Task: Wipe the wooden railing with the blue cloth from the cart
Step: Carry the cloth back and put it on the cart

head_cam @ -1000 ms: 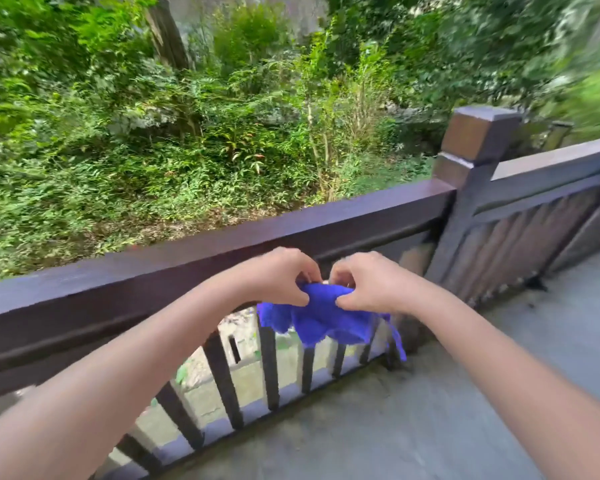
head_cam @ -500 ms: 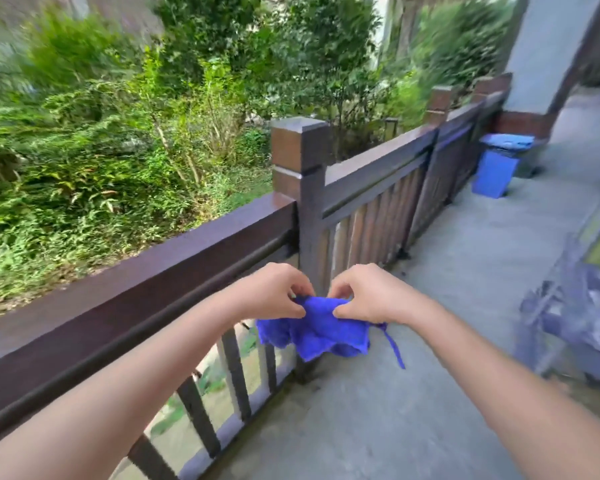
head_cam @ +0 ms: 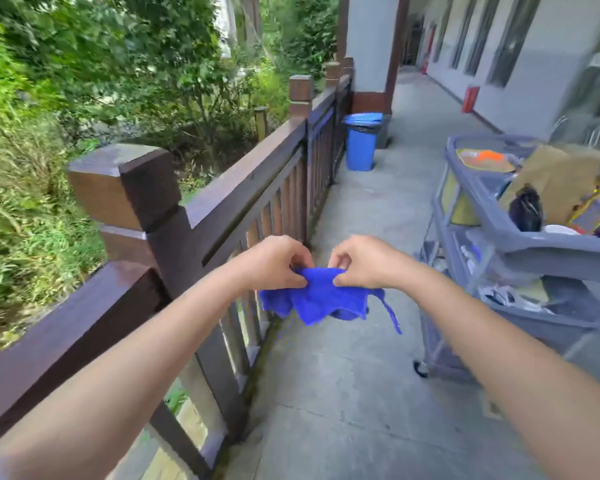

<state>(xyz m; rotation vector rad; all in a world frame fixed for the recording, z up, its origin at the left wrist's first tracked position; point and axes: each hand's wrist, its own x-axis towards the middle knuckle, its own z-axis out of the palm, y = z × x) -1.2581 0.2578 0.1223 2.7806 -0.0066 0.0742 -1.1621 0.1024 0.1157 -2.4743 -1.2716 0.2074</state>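
A crumpled blue cloth (head_cam: 321, 299) hangs in the air in front of me, a thin strip dangling from its right side. My left hand (head_cam: 274, 261) pinches its upper left edge and my right hand (head_cam: 361, 259) pinches its upper right edge. The dark brown wooden railing (head_cam: 243, 188) runs along my left, with a square post (head_cam: 129, 188) near my left forearm. The cloth is held to the right of the railing and does not touch it. The grey cart (head_cam: 541, 251) stands at my right.
The cart carries a brown paper bag (head_cam: 555, 181), a dark brush and other supplies. A blue bin (head_cam: 361, 142) stands by the railing farther down the concrete walkway (head_cam: 343, 393). Dense greenery lies beyond the railing; a building wall lines the right.
My view has swung to the right, from facing the railing to looking along the walkway, bringing the cart and bin into sight. Both hands keep holding the cloth the same way.
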